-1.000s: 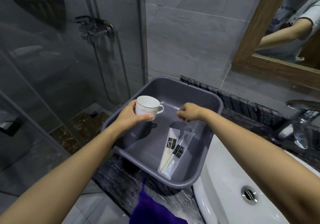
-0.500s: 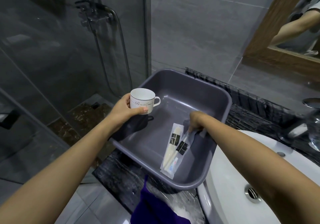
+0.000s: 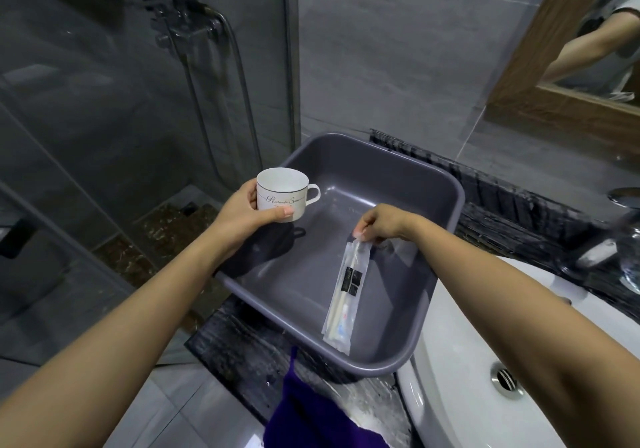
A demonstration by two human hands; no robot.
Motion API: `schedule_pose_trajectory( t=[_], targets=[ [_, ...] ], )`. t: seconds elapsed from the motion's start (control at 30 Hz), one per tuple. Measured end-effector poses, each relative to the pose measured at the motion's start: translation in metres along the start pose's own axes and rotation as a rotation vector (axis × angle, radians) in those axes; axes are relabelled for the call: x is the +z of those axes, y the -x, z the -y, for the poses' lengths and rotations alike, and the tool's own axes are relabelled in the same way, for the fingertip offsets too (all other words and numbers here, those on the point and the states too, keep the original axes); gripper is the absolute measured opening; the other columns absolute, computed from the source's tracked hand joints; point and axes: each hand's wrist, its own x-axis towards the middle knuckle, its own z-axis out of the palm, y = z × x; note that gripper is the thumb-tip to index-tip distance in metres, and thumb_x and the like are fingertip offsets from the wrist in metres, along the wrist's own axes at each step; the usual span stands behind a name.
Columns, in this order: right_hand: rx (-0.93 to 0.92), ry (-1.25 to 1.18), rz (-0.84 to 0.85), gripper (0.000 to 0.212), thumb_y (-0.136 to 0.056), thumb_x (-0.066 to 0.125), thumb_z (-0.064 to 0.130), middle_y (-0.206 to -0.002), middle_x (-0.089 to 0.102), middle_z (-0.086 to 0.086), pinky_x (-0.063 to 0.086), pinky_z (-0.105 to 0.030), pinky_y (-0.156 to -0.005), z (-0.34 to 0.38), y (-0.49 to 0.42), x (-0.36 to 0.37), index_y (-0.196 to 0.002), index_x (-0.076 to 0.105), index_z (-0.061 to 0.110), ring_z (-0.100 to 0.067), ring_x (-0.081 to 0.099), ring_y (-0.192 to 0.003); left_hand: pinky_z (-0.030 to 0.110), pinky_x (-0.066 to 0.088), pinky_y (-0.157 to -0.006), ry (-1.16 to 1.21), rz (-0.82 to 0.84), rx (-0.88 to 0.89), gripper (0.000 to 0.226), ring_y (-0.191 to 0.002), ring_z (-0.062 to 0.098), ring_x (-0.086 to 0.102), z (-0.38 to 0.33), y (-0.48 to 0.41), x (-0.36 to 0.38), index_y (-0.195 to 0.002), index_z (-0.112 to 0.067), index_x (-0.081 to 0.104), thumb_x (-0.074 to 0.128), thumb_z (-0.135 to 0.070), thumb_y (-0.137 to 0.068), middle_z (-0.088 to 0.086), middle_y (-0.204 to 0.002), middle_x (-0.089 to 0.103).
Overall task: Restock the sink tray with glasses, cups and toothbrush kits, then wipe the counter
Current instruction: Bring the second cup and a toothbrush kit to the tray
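— While the left hand (image 3: pixel 242 210) grips the white cup (image 3: pixel 282 193) above the grey tray (image 3: pixel 446 184)…
— …the right hand (image 3: pixel 382 222) pinches the toothbrush kit (image 3: pixel 346 291), its lower end resting inside the tray.

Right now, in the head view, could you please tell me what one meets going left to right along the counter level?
Shower glass → cup in the left hand → right hand pinching the toothbrush kit over the tray → sink → tap.

Tray (image 3: pixel 446 184) floor mostly free; kit (image 3: pixel 348 291) rt.
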Motion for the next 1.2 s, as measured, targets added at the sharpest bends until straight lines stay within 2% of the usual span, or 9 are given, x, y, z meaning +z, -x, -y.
schedule_pose_trajectory(
  t=[0.07,0.17,0.3,0.5,0.6,0.7,0.77,1.0,1.2],
  targets=[
    [-0.006,0.098,-0.022,0.016,-0.079,0.068,0.002,-0.088,0.068,-0.008,0.046,-0.017,-0.058,-0.001,-0.006,0.006,-0.095,0.072,0.005,-0.006,0.051,-0.061,0.012,0.052,-0.078,-0.003,-0.007,-0.002,0.072,-0.110,0.011,0.060,0.000,0.002,-0.001,-0.131,-0.013,0.047,0.079,-0.010,-0.067,0.000,-0.123,0.062],
    [0.016,0.207,-0.030,0.012,-0.074,0.073,0.006,-0.095,0.070,-0.010,0.056,-0.034,-0.078,0.000,-0.015,0.013,-0.075,0.069,0.018,-0.017,0.060,-0.076,0.011,0.051,-0.077,-0.003,-0.007,0.000,0.072,-0.109,0.010,0.060,0.002,0.004,-0.002,-0.131,-0.014,0.047,0.079,-0.010,-0.067,0.000,-0.123,0.062],
    [0.025,0.279,-0.052,0.030,-0.073,0.074,0.011,-0.113,0.068,-0.008,0.052,-0.033,-0.085,0.003,-0.022,0.023,-0.102,0.068,0.008,-0.025,0.064,-0.097,0.008,0.050,-0.074,0.010,-0.006,-0.003,0.070,-0.107,0.008,0.060,0.003,0.007,-0.001,-0.131,-0.013,0.047,0.078,-0.008,-0.068,0.000,-0.122,0.062],
    [0.030,0.239,-0.018,0.032,-0.079,0.072,0.012,-0.115,0.068,-0.014,0.040,-0.024,-0.076,0.000,-0.027,0.026,-0.109,0.067,0.002,-0.017,0.053,-0.085,0.006,0.049,-0.071,0.013,-0.007,0.004,0.068,-0.102,0.002,0.059,0.001,0.007,0.001,-0.131,-0.011,0.046,0.075,-0.003,-0.070,0.001,-0.122,0.061],
    [0.045,0.133,0.020,0.013,-0.077,0.074,0.011,-0.101,0.070,-0.014,0.050,-0.032,-0.081,-0.002,-0.027,0.021,-0.089,0.070,0.010,-0.018,0.057,-0.081,0.006,0.048,-0.071,0.012,-0.007,0.006,0.069,-0.103,0.003,0.059,0.002,0.006,0.001,-0.132,-0.010,0.045,0.075,-0.003,-0.070,0.001,-0.122,0.060],
    [0.063,-0.058,0.068,0.016,-0.078,0.073,0.005,-0.072,0.061,-0.007,0.051,-0.024,-0.057,-0.001,-0.021,0.009,-0.072,0.061,0.015,-0.012,0.057,-0.057,0.007,0.049,-0.073,0.008,0.000,0.007,0.069,-0.105,0.005,0.059,0.003,0.006,0.000,-0.132,-0.011,0.046,0.076,-0.004,-0.070,0.002,-0.124,0.060],
    [0.043,-0.166,0.111,0.016,-0.079,0.070,0.000,-0.070,0.059,-0.006,0.050,-0.017,-0.048,0.004,-0.010,0.000,-0.074,0.061,0.013,-0.009,0.058,-0.055,0.008,0.049,-0.074,0.005,0.001,0.009,0.070,-0.107,0.005,0.059,0.002,0.006,0.000,-0.132,-0.012,0.046,0.077,-0.005,-0.069,0.002,-0.124,0.061],
    [-0.045,-0.354,0.121,0.010,-0.077,0.071,0.001,-0.078,0.067,-0.005,0.057,-0.021,-0.069,0.024,0.030,-0.040,-0.079,0.069,0.011,-0.015,0.064,-0.073,0.011,0.051,-0.076,-0.014,0.040,0.043,0.071,-0.107,0.006,0.060,-0.019,0.006,0.010,-0.131,-0.015,0.047,0.078,-0.009,-0.068,-0.002,-0.123,0.062],
    [-0.120,-0.331,-0.022,0.013,-0.077,0.071,0.001,-0.054,0.068,0.008,0.055,-0.016,-0.060,0.043,0.080,-0.082,-0.072,0.067,0.011,-0.005,0.063,-0.058,0.018,0.051,-0.084,-0.014,0.075,0.109,0.067,-0.107,0.009,0.061,-0.055,0.006,0.029,-0.128,-0.017,0.050,0.080,-0.012,-0.068,-0.003,-0.120,0.064]
  ],
)
